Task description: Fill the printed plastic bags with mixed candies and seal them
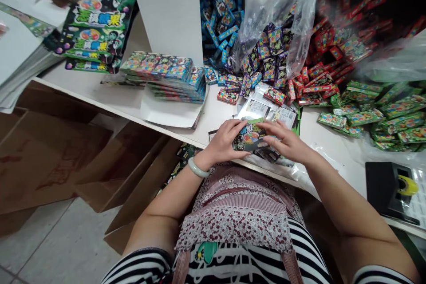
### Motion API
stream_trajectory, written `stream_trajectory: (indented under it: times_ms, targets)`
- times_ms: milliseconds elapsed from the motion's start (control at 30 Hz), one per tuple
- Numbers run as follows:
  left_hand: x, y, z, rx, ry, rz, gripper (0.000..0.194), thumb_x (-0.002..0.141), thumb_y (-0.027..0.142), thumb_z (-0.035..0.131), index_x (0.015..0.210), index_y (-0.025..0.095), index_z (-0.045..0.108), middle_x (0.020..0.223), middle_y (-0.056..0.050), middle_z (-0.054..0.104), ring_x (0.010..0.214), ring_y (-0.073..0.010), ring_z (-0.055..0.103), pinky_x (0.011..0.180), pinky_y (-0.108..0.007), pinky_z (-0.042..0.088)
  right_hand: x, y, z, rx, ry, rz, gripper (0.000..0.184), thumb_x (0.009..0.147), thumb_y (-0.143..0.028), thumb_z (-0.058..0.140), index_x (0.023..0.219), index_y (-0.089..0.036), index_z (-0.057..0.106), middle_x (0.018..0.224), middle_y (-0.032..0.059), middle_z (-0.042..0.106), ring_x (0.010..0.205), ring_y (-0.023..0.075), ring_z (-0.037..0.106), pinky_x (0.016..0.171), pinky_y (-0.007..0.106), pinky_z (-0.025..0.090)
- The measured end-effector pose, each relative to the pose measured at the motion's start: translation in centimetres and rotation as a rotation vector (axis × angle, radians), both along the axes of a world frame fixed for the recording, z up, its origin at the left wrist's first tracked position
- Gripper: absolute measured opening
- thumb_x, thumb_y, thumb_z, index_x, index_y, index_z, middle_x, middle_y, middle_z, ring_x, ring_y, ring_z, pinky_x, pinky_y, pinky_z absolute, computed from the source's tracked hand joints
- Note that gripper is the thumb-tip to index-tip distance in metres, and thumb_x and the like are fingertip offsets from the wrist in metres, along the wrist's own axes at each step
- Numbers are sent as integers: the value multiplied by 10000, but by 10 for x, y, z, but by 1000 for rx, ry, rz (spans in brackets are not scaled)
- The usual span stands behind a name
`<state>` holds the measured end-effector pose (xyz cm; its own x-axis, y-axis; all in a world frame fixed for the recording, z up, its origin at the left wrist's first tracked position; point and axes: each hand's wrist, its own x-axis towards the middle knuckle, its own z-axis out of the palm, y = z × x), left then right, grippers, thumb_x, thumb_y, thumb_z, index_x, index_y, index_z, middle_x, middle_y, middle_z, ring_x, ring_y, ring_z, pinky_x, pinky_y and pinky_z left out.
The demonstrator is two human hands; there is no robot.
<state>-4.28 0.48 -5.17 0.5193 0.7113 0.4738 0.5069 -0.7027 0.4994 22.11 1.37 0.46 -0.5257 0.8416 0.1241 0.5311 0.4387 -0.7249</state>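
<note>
At the table's front edge, a dark printed candy bag (251,136) with bright lettering lies between my hands. My left hand (223,141) grips its left side, thumb near the lower edge and fingers at the upper. On the opposite side, my right hand (288,142) has its fingers on the bag's right part; its thumb is hard to make out. Just beyond are flat bags (258,108) with a silvery back and barcode labels. A red small candy box (274,96) rests on them, and another red box (227,96) lies to the left.
Heaps of blue (221,22), purple (274,49), red (324,80) and green boxes (362,102) spread across the back and right. Stacked boxes (163,71) stand left near green printed bags (96,22). A tape dispenser (389,191) sits right; cardboard cartons (49,159) are below left.
</note>
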Motion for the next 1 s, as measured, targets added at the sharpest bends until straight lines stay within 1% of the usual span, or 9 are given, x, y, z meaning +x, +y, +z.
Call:
stream_trajectory:
  times_ms: [133,233,400,467,567,667,733,867,1000]
  targets:
    - [-18,1,11,20,3,97,1001,770,608,760,1575,249,287,1347,-156,503,1247,-334,521,1066,-521,485,-22,64,2,247,-48,-223,306,975,-376,532,1203,-243,685,1080,92,751,1087,280,661,1036,522,443]
    - [-28,-3,21,36,28,111,1007,776,600,759,1583,262,260,1323,-149,509,1225,-329,538,1049,-515,503,-49,126,-10,332,-324,-132,265,931,-278,594,1164,-222,707,1205,138,697,1181,329,591,1038,550,410]
    - [-39,-12,25,61,23,141,981,802,607,728,1588,263,252,1317,-155,512,1209,-333,550,1029,-523,519,-85,181,-42,201,-454,-225,931,686,-418,864,1472,-165,436,1417,235,528,1333,435,444,1070,624,352]
    - [-41,-13,24,51,16,158,977,802,611,726,1587,264,259,1324,-156,515,1213,-335,550,1032,-527,517,-87,185,-51,197,-408,-229,942,635,-468,885,1420,-160,465,1338,225,575,1287,434,478,1066,627,347]
    - [-43,-9,21,52,4,150,975,801,618,725,1584,258,268,1318,-155,523,1216,-333,550,1038,-523,515,-79,186,-55,220,-243,-247,666,730,-430,803,1287,-169,546,1252,182,611,1186,367,551,1029,546,410]
    - [-44,-5,19,57,-19,149,967,807,630,711,1582,253,272,1317,-155,524,1219,-326,548,1038,-512,515,-64,184,-46,190,-25,-271,386,843,-364,646,1188,-204,579,1180,111,637,1103,278,592,974,439,469]
    - [-46,-3,17,48,-27,170,969,801,632,717,1577,248,285,1323,-157,521,1219,-325,546,1041,-512,511,-52,176,-35,143,117,-306,407,862,-390,606,1232,-234,541,1104,68,652,1031,244,624,918,406,499]
    - [-49,0,8,39,3,215,992,772,638,744,1570,247,303,1320,-157,523,1207,-329,549,1037,-527,507,-27,138,-7,-41,294,-312,424,828,-491,653,1168,-266,537,879,9,656,797,205,651,755,379,543]
    - [-44,2,1,31,44,199,1016,762,654,744,1575,250,286,1314,-153,526,1211,-335,552,1034,-531,509,-14,88,16,-75,315,-276,295,826,-491,669,990,-257,601,928,32,687,844,215,669,736,374,562]
